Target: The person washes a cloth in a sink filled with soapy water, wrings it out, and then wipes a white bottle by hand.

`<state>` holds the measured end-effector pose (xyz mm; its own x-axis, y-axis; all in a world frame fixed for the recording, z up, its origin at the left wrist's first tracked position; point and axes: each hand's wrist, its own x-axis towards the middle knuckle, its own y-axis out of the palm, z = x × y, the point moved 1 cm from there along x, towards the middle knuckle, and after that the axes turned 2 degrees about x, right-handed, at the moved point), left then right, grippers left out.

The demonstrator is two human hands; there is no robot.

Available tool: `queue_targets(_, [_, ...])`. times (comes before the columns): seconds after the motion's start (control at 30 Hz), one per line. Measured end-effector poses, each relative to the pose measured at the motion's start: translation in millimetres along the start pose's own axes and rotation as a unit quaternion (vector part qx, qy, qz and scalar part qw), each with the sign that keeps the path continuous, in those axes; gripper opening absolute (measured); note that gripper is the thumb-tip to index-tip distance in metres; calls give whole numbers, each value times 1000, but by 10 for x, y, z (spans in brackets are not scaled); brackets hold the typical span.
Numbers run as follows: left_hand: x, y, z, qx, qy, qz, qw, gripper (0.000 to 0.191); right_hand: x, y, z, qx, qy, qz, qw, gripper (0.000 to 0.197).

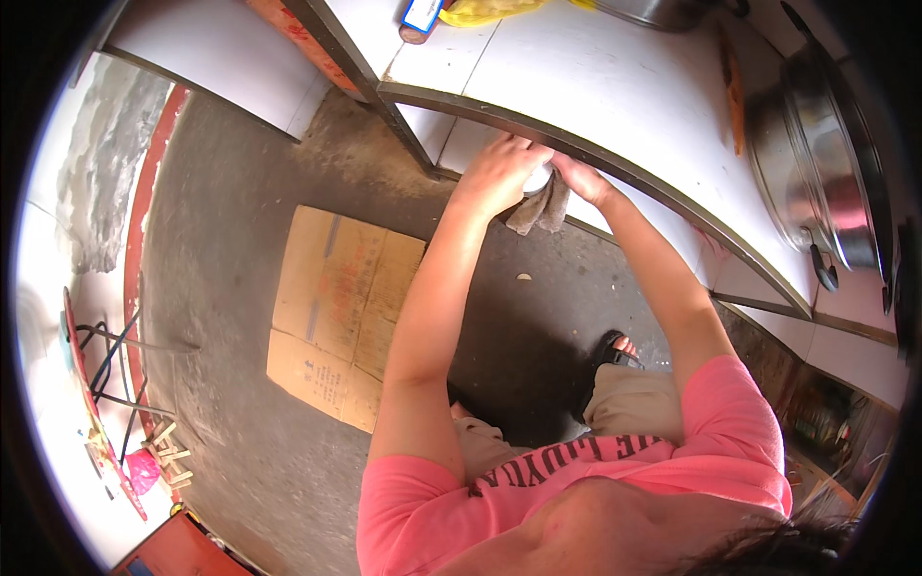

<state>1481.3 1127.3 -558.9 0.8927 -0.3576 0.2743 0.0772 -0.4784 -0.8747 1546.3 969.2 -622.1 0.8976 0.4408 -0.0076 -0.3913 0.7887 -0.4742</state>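
Note:
My left hand (502, 175) is curled around a white rounded object (537, 180), only part of which shows; it may be a bowl or a cup. My right hand (580, 180) is on the other side of it, with a grey-brown cloth (542, 207) hanging down beneath the fingers. Both hands are at the front of a lower tiled shelf (461, 147), just below the dark edge of the white tiled counter (576, 93). That edge hides some of my fingertips.
A steel steamer pot (807, 158) stands at the counter's right end, near an orange-brown handled tool (731, 93). A yellow plastic bag (486, 11) lies at the back. Flattened cardboard (346, 309) covers floor at left. A folding table (101, 403) leans against the wall.

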Motion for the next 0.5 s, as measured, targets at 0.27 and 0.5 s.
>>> queue_targets(0.27, [-66,-110,87,-31,-44,-47,997,27,-22,457,-724,231,258,1,938,71])
queue_targets(0.5, [-322,-154,210,-53,-97,-70,991,26,-204,649,-25,38,-154,-53,986,43])
